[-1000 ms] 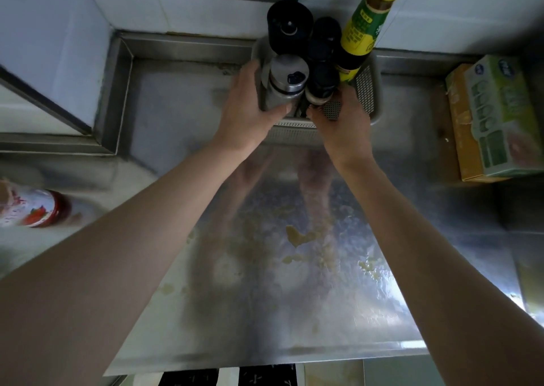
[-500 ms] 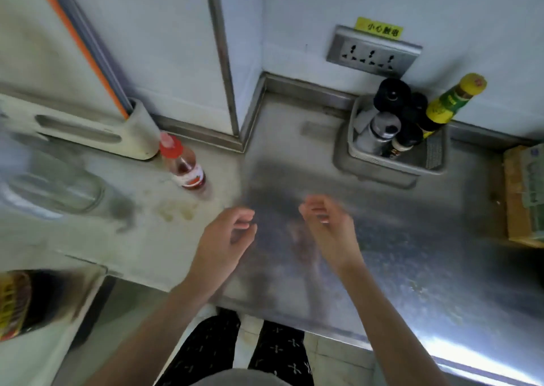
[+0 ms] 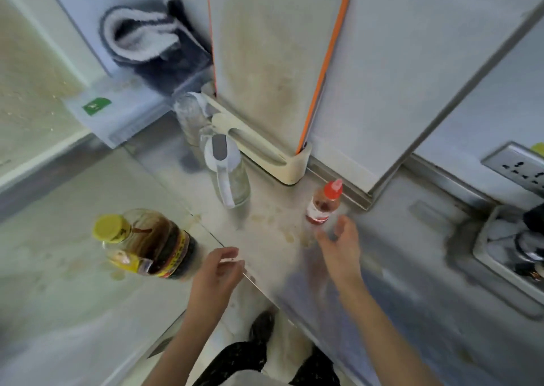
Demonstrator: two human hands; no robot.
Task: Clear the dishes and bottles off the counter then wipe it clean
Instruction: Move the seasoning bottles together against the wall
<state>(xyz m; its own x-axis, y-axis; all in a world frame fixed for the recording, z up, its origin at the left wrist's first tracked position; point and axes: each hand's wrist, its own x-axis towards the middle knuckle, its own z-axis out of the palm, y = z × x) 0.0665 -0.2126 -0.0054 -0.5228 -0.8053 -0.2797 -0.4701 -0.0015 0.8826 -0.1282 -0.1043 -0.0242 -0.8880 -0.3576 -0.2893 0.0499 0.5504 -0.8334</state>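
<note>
A small red-capped sauce bottle [image 3: 323,203] stands on the steel counter [image 3: 397,268] near the wall. My right hand [image 3: 338,247] is just in front of it, fingers apart, holding nothing. A large dark bottle with a yellow cap [image 3: 147,244] stands on the left counter. My left hand [image 3: 217,270] is beside it on the right, fingers curled loosely and empty. A clear glass jug with a white lid [image 3: 226,173] stands between the two bottles, farther back. Yellowish spill stains mark the counter by the red-capped bottle.
A cutting board with an orange rim [image 3: 273,61] stands in a cream holder [image 3: 282,162] against the wall. A grey-white cloth [image 3: 147,41] hangs at the back left. A metal basket with bottles [image 3: 506,244] sits at the right under a wall socket [image 3: 518,164].
Both hands let go of the bottles in the basket and drew back. My view swung left, and both hands now reach toward the red-capped bottle and the dark bottle.
</note>
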